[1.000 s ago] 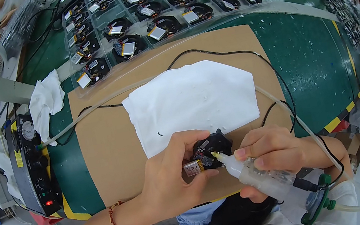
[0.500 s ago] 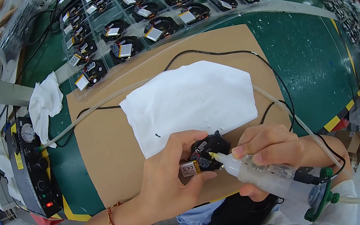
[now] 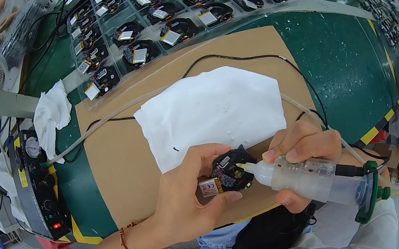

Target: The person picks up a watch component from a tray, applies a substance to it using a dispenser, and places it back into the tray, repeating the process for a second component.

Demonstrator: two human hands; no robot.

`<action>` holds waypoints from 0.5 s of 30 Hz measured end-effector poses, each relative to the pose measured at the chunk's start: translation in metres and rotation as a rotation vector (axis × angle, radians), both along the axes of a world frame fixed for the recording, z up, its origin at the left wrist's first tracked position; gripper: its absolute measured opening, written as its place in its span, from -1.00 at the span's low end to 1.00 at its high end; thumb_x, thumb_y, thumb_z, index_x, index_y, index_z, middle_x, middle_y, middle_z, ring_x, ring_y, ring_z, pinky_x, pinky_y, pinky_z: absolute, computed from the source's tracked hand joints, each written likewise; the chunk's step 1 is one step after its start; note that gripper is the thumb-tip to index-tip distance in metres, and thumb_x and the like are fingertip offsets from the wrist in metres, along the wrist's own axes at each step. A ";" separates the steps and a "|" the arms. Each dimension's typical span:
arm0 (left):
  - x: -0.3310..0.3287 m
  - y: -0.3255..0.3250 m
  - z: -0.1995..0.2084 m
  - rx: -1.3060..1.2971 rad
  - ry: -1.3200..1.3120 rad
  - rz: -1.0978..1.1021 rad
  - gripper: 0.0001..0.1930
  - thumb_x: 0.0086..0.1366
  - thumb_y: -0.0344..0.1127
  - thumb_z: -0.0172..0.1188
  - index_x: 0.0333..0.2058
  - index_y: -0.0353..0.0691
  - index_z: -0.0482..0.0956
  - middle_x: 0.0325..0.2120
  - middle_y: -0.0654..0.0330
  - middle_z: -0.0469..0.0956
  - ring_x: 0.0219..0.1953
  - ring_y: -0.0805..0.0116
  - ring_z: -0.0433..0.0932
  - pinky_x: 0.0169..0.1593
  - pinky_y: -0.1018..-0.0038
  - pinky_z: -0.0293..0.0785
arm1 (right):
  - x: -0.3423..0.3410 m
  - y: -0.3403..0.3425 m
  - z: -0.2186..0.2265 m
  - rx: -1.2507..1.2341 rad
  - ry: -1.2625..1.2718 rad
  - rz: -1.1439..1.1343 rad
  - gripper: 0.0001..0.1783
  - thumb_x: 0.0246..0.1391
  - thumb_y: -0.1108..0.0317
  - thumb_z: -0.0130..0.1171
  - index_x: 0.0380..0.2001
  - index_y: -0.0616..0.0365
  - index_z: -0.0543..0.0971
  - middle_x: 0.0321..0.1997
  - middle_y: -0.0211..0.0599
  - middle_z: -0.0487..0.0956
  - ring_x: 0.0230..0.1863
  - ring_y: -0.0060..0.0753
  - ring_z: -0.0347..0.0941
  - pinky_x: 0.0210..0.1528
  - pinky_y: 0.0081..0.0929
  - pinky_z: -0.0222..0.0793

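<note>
Between its thumb and fingers, my left hand (image 3: 182,194) holds a small black electronic assembly (image 3: 228,167) with a bare circuit board facing up. A silver battery (image 3: 210,187) with a printed label sticks out of its left side, close to my palm. My right hand (image 3: 308,150) is wrapped round a clear glue dispensing syringe (image 3: 308,180) with a green cap. Its white nozzle with a yellow tip points left at the right part of the board; whether the tip touches cannot be made out. Both hands are just below a white cloth (image 3: 213,109).
Brown cardboard (image 3: 120,160) lies under the cloth on a green table. A clear compartment tray (image 3: 156,30) with several similar assemblies stands at the far side. At the left are a black dispenser controller (image 3: 39,184) and a crumpled white cloth (image 3: 51,113). A hose (image 3: 103,121) and black cable cross the cardboard.
My right hand has shifted the syringe slightly right and tilted it flatter, and its tip has moved up and right along the board. My left hand and the assembly stay almost still.
</note>
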State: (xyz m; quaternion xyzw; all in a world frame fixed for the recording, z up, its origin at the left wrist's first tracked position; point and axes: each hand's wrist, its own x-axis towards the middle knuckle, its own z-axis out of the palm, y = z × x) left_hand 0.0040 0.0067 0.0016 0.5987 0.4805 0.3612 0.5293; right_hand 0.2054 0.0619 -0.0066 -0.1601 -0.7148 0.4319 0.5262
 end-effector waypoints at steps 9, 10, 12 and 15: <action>-0.003 -0.002 0.001 -0.021 0.023 -0.001 -0.41 -0.07 -0.46 0.34 -0.04 -0.25 0.28 -0.29 -0.06 0.55 -0.20 0.15 0.58 -0.13 0.42 0.47 | 0.005 0.006 -0.001 0.035 -0.103 0.098 -0.34 -0.31 0.22 0.43 -0.27 0.18 0.19 -0.48 -0.22 0.31 -0.54 -0.45 0.37 -0.47 -0.52 0.37; -0.002 -0.002 0.001 -0.024 0.022 -0.003 -0.41 -0.07 -0.47 0.33 -0.04 -0.25 0.28 -0.28 -0.06 0.55 -0.20 0.15 0.58 -0.13 0.43 0.47 | 0.007 0.007 0.001 0.031 -0.131 0.117 -0.35 -0.31 0.24 0.43 -0.27 0.17 0.19 -0.46 -0.22 0.31 -0.53 -0.45 0.37 -0.45 -0.52 0.37; -0.002 -0.002 0.001 -0.025 0.021 -0.006 -0.41 -0.07 -0.47 0.33 -0.04 -0.25 0.28 -0.28 -0.06 0.55 -0.20 0.15 0.58 -0.13 0.43 0.47 | 0.010 0.007 0.001 0.027 -0.160 0.136 -0.35 -0.31 0.26 0.43 -0.26 0.16 0.19 -0.45 -0.23 0.31 -0.52 -0.44 0.37 -0.44 -0.52 0.38; -0.002 -0.002 0.000 -0.009 0.027 -0.002 -0.41 -0.07 -0.48 0.33 -0.04 -0.25 0.27 -0.27 -0.06 0.55 -0.20 0.15 0.58 -0.13 0.44 0.47 | 0.011 0.007 0.001 0.009 -0.141 0.132 -0.36 -0.31 0.29 0.42 -0.24 0.15 0.19 -0.42 -0.24 0.30 -0.50 -0.44 0.37 -0.42 -0.52 0.38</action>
